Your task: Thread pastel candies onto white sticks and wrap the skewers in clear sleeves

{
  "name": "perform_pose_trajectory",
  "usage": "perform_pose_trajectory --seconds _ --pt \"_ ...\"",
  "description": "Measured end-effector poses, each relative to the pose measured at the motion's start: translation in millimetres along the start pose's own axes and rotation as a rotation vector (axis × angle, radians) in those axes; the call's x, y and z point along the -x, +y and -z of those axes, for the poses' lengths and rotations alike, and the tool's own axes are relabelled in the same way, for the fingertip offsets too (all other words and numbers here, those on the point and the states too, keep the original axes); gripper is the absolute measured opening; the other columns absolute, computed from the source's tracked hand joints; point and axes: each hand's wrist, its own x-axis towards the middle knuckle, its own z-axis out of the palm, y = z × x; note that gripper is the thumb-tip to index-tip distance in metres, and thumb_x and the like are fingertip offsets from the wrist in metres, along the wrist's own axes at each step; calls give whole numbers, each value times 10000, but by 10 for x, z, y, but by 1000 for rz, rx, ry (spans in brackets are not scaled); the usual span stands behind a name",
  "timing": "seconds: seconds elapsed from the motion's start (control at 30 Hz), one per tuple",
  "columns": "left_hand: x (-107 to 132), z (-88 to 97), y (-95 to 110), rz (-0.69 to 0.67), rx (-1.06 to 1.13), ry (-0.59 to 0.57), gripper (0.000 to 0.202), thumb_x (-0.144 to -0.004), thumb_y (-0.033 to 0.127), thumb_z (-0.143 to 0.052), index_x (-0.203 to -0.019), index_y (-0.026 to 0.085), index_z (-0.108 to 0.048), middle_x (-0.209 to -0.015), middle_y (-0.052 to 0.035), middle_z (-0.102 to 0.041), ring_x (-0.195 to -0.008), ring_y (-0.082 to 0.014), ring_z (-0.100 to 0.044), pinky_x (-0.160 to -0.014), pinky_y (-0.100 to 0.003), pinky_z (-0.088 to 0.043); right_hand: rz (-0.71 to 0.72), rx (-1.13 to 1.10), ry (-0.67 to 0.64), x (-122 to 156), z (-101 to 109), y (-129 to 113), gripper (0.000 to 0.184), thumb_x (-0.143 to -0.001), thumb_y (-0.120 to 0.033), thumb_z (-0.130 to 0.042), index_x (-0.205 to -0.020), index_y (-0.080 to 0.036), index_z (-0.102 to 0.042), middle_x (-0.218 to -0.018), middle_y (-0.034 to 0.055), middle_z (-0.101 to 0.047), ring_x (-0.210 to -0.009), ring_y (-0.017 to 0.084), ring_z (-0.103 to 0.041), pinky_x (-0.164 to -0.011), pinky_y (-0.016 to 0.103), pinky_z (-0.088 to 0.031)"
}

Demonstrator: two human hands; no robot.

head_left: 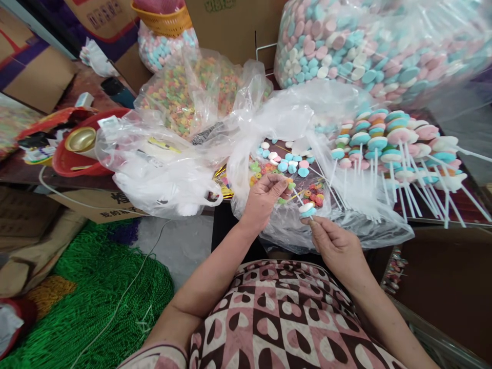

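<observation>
My right hand (336, 243) is closed on a white candy stick (297, 198), just below the blue and white marshmallow discs (307, 210) threaded on it. At the upper end of that stick, the fingers of my left hand (265, 200) pinch a small yellow-green gummy ring (291, 185). Whether the ring is on the stick tip is hard to tell. Beneath both hands, an opened clear plastic bag (277, 230) bears loose marshmallows (292, 163), red gummy rings (313, 195) and orange-green gummy rings (265, 171).
Several finished marshmallow skewers (400, 138) are piled at the right. Behind stand a big bag of marshmallows (346, 51) and a bag of gummy rings (188, 92). A red basin (65, 161) and white plastic bag (165, 179) are left; green tinsel-like strands (100, 287) lie below.
</observation>
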Motion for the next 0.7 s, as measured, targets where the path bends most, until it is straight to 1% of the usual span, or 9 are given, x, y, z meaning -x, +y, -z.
perform_pose_trajectory --seconds 0.07,0.13,0.27,0.33,0.4,0.47,0.53,0.6,0.7 --pt "13 10 -12 -61 -76 3 278 -745 414 -784 -829 195 -634 -737 13 -672 -669 -112 -629 -652 -253 -489 -25 -16 -12 -1 1 1 293 -902 -424 -557 -920 -195 -741 -502 -25 -459 -468 145 -423 -448 257 -333" --pt "28 28 -18 -153 -208 3 246 -781 415 -752 -845 206 -640 -771 9 -676 -703 -119 -628 -688 -260 -489 -57 -53 -24 2 -1 -1 306 -896 -440 -566 -919 -188 -738 -502 -31 -450 -458 134 -393 -447 257 -323" --pt "78 63 -21 -359 -522 -2 127 -839 354 -697 -862 230 -677 -876 -18 -708 -830 -144 -647 -826 -271 -480 -167 -194 -77 12 -3 -18 382 -888 -510 -576 -955 -164 -725 -483 -55 -402 -448 116 -359 -440 249 -280" --pt "114 60 -35 -405 -640 -86 97 -874 323 -648 -863 235 -688 -874 -28 -715 -843 -156 -651 -826 -273 -483 -199 -248 -107 1 1 -21 411 -886 -537 -578 -964 -158 -717 -474 -61 -397 -443 112 -356 -437 246 -261" --pt "150 40 -53 -409 -716 -238 134 -909 309 -585 -886 233 -692 -865 -38 -719 -828 -164 -655 -795 -276 -493 -207 -281 -121 -29 4 -9 432 -886 -563 -573 -946 -159 -712 -466 -62 -399 -435 107 -347 -428 245 -242" --pt "169 11 -59 -401 -741 -382 181 -934 306 -536 -925 226 -698 -895 -53 -727 -855 -174 -664 -805 -285 -502 -220 -311 -126 -73 5 16 459 -880 -596 -566 -918 -160 -705 -461 -63 -405 -416 100 -324 -412 243 -219" --pt "142 -19 -38 -401 -741 -453 213 -949 304 -508 -967 219 -703 -954 -68 -732 -904 -182 -671 -839 -293 -502 -245 -350 -109 -117 4 44 474 -859 -622 -582 -904 -164 -696 -473 -63 -426 -402 94 -316 -399 240 -213" --pt "44 -41 6 -415 -767 -428 230 -956 304 -500 -1012 220 -706 -999 -75 -731 -929 -189 -665 -860 -301 -492 -256 -397 -59 -144 6 65 461 -830 -621 -625 -900 -170 -688 -497 -60 -452 -403 91 -338 -399 236 -228" --pt "-242 -51 59 -502 -906 -242 245 -952 274 -499 -1069 240 -712 -1016 -75 -712 -979 -221 -629 -915 -337 -448 -258 -471 27 -145 14 69 428 -803 -595 -675 -878 -174 -683 -517 -58 -466 -414 84 -344 -407 229 -231"
